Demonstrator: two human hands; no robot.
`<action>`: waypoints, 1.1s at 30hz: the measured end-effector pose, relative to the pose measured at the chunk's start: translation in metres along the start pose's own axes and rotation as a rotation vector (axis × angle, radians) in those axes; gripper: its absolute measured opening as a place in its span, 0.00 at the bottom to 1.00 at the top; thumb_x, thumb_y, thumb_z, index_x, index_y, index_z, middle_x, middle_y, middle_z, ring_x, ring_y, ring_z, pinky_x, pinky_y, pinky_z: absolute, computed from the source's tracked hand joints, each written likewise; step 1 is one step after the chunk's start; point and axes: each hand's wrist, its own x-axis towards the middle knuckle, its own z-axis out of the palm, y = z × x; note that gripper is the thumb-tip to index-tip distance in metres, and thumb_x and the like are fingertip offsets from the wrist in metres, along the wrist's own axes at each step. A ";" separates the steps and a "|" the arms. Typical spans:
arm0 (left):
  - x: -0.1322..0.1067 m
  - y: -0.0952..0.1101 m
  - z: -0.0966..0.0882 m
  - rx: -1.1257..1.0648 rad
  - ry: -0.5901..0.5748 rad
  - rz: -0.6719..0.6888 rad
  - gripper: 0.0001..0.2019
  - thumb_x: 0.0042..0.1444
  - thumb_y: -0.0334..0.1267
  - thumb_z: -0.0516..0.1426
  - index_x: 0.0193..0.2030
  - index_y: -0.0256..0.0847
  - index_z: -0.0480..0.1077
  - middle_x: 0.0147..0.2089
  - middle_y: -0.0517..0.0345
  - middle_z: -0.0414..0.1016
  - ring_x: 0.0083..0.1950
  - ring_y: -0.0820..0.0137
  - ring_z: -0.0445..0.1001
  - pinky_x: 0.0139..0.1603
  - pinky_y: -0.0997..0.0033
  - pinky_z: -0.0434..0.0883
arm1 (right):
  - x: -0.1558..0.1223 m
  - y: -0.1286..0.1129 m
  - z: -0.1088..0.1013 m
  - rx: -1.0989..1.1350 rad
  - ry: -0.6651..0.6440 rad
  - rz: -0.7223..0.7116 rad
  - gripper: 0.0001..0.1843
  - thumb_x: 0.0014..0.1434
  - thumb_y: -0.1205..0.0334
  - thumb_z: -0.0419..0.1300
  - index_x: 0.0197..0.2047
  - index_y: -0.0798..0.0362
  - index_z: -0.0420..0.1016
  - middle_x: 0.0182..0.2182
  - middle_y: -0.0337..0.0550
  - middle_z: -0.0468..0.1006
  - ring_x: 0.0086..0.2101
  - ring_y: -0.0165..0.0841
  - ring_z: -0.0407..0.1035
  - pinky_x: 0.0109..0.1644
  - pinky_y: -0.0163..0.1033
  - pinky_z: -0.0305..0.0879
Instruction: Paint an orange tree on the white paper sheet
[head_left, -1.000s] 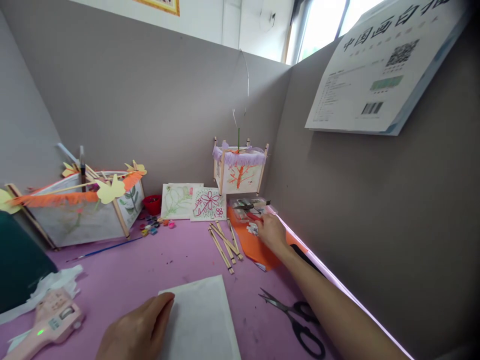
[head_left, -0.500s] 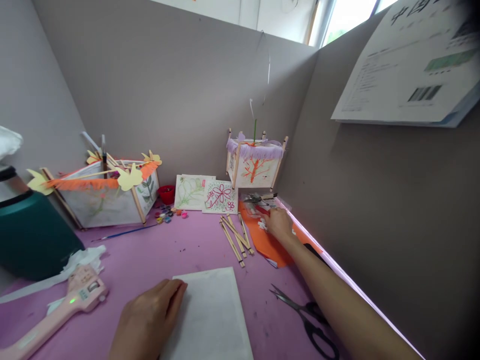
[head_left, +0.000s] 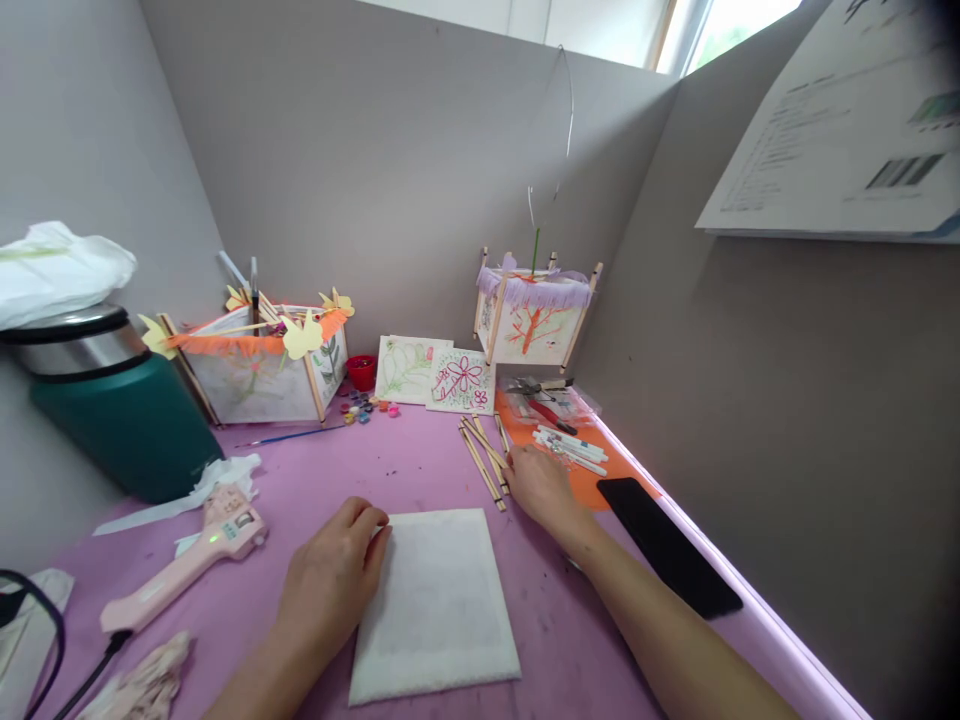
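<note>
My left hand [head_left: 337, 560] is closed, thumb and fingers pinched at the upper left edge of a white square fabric-covered panel [head_left: 435, 610] lying flat. Several thin wooden sticks [head_left: 480, 465] with dark-marked ends lie loosely crossed beyond the panel. My right hand [head_left: 541, 487] reaches over them from the right with bent fingers, its fingertips closed at the nearest stick; the fingertips are partly hidden. Just past this hand, white pens [head_left: 574, 450] and red-handled pliers [head_left: 551, 415] rest on orange paper [head_left: 619, 460].
A pink glue gun [head_left: 195, 560] with a green light lies at left, before a teal bottle [head_left: 135, 420]. Two paper lanterns [head_left: 262, 385] [head_left: 536, 325], drawn cards [head_left: 465, 380] and a red cup [head_left: 361, 372] stand along the back. A black phone-like slab [head_left: 671, 545] lies under the right wall.
My right hand has drawn back from the pliers to the wooden sticks. The view has shifted left, and my forearm now covers most of the scissors. My left hand stays at the panel.
</note>
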 end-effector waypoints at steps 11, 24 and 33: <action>0.000 0.002 -0.004 -0.084 -0.105 -0.080 0.14 0.62 0.38 0.45 0.41 0.44 0.71 0.45 0.57 0.73 0.40 0.69 0.74 0.37 0.69 0.66 | -0.018 -0.013 -0.020 0.137 -0.053 0.008 0.10 0.58 0.68 0.53 0.35 0.56 0.76 0.35 0.51 0.79 0.36 0.38 0.73 0.35 0.37 0.59; 0.001 0.000 -0.003 0.003 -0.114 -0.177 0.14 0.62 0.39 0.45 0.45 0.42 0.70 0.47 0.54 0.71 0.43 0.66 0.73 0.38 0.68 0.66 | -0.048 -0.031 0.014 0.085 0.102 -0.379 0.13 0.66 0.65 0.51 0.39 0.51 0.77 0.33 0.44 0.76 0.39 0.36 0.68 0.42 0.38 0.59; 0.004 -0.001 0.002 -0.013 -0.160 -0.230 0.12 0.62 0.39 0.47 0.44 0.44 0.70 0.47 0.57 0.70 0.43 0.66 0.73 0.39 0.67 0.65 | -0.040 -0.033 0.024 0.096 0.129 -0.432 0.11 0.64 0.67 0.54 0.38 0.49 0.78 0.32 0.42 0.76 0.38 0.35 0.64 0.40 0.37 0.58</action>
